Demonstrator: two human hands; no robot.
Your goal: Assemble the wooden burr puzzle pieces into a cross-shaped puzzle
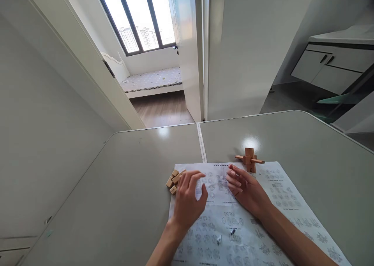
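Note:
My left hand (pixel 189 199) hovers above the printed paper sheet (pixel 216 215), thumb and fingers apart with nothing between them. Just beside and partly behind its fingers lies a small pile of wooden puzzle blocks (pixel 173 179), at the sheet's upper left corner. My right hand (pixel 247 188) is over the right half of the sheet, palm turned inward. Its fingers are loosely bent, and I see nothing in them. Beyond it, at the sheet's top edge, stands a partly joined wooden burr puzzle (pixel 249 159) of crossed pieces, apart from the hand.
The sheet carries rows of small puzzle diagrams and lies on a glossy grey table (pixel 140 188) with a white seam. Two small dark marks or tears (pixel 233 231) show near its lower middle. Past the table are an open door (pixel 187 55), a bed (pixel 154 79) and a cabinet (pixel 330 65).

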